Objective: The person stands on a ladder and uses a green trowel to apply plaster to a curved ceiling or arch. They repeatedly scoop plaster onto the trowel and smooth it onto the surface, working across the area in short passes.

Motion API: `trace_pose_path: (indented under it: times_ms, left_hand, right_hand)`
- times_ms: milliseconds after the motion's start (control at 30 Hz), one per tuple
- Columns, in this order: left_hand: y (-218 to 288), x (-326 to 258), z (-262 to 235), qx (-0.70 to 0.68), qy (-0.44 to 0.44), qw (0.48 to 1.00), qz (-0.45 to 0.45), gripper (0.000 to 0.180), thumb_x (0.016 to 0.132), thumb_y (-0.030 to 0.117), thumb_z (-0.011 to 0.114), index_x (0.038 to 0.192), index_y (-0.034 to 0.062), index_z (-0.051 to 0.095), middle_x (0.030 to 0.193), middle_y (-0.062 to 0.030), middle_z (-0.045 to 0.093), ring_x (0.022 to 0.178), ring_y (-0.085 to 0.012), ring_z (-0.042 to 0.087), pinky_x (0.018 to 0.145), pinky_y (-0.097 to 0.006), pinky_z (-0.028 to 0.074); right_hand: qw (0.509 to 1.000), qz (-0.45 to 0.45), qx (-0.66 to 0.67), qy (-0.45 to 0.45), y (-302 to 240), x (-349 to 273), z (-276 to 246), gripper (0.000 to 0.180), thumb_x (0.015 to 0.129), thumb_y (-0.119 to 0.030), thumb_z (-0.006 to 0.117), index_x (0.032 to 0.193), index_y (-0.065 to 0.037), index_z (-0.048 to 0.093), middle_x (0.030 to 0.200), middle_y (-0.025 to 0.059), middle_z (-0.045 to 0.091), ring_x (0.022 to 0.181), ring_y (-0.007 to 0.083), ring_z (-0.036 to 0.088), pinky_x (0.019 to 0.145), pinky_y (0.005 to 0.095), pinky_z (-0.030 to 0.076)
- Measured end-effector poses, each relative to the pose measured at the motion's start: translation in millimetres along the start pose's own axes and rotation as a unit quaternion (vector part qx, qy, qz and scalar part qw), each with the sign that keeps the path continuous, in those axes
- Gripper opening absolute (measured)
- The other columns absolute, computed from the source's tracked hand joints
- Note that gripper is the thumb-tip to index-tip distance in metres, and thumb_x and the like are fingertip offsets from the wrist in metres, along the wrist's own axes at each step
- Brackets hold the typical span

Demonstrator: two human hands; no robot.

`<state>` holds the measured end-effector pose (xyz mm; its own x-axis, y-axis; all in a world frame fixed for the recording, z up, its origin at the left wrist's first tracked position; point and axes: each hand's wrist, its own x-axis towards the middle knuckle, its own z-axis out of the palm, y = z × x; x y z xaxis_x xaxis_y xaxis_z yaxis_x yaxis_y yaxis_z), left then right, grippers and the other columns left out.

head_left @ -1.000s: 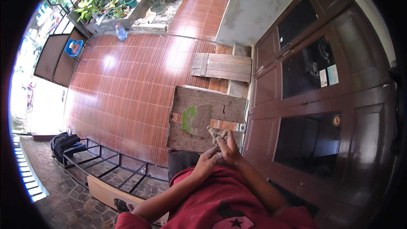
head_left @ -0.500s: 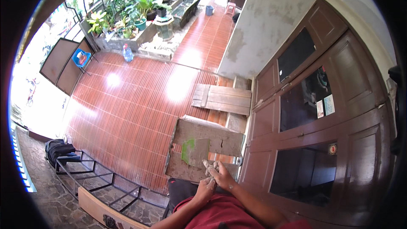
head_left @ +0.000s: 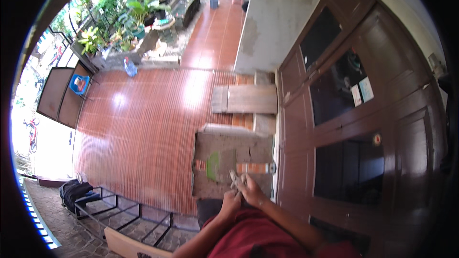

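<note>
In front of my body both hands are close together, smeared with grey. My left hand (head_left: 231, 201) is closed around the lower end of a lumpy grey clay-like piece (head_left: 234, 179). Just above it and to the right, my right hand (head_left: 252, 192) has its fingers curled on the same piece. Its exact shape is partly hidden by my fingers. Beyond the hands lies a worn brown board (head_left: 203, 145) with a green patch (head_left: 210, 167) and a grey-brown flat area beside that patch.
A wooden plank panel (head_left: 244, 99) lies past the board. Brown doors (head_left: 296, 162) stand along the right. At lower left are a black metal frame (head_left: 122, 205), a pale wooden piece (head_left: 129, 244) and a black bag (head_left: 75, 193). A water bottle (head_left: 130, 68) and blue chair (head_left: 79, 85) stand farther off.
The view has turned slightly, so the surroundings sit differently in it. My hands stay together on the grey piece, with the fingers shifted a little.
</note>
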<state>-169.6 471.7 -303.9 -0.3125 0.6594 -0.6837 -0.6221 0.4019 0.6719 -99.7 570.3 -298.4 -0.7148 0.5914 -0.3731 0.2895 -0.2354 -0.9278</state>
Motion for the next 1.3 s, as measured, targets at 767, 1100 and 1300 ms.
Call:
trace_pose_path:
  times_ms: [767, 1100, 1300]
  left_hand:
    - [12.4, -5.6, -20.0, 0.092, -0.072, 0.992, -0.053, 0.034, 0.096, 0.024, 0.042, 0.071, 0.0042, 0.055, 0.058, 0.0006, 0.049, 0.046, -0.0098, 0.043, 0.042, -0.027, 0.035]
    - [19.6, -12.1, -25.5, 0.26, -0.085, 0.959, 0.079, 0.04, 0.095, 0.026, 0.04, 0.064, 0.0018, 0.052, 0.056, -0.0004, 0.049, 0.051, -0.0115, 0.045, 0.049, -0.031, 0.037]
    - [17.5, -13.0, -26.8, 0.159, -0.136, 0.978, 0.01, 0.041, 0.093, 0.024, 0.042, 0.063, -0.0027, 0.051, 0.054, -0.0072, 0.05, 0.052, -0.013, 0.045, 0.051, -0.035, 0.039]
  right_hand:
    - [0.991, 0.063, 0.118, 0.009, -9.1, -1.6, 21.2, 0.01, 0.094, -0.01, 0.049, 0.092, -0.008, 0.039, 0.095, 0.0103, 0.058, 0.086, 0.0115, 0.052, 0.078, 0.0265, 0.045]
    - [0.985, 0.069, 0.161, 0.005, -5.9, 0.5, 19.0, 0.011, 0.094, -0.007, 0.047, 0.093, -0.008, 0.036, 0.097, 0.0129, 0.058, 0.09, 0.0137, 0.054, 0.083, 0.0276, 0.043]
    - [0.987, 0.08, 0.14, 0.009, -12.0, 1.7, 15.6, 0.007, 0.094, -0.008, 0.047, 0.096, -0.006, 0.041, 0.097, 0.0123, 0.059, 0.086, 0.013, 0.055, 0.079, 0.0272, 0.045]
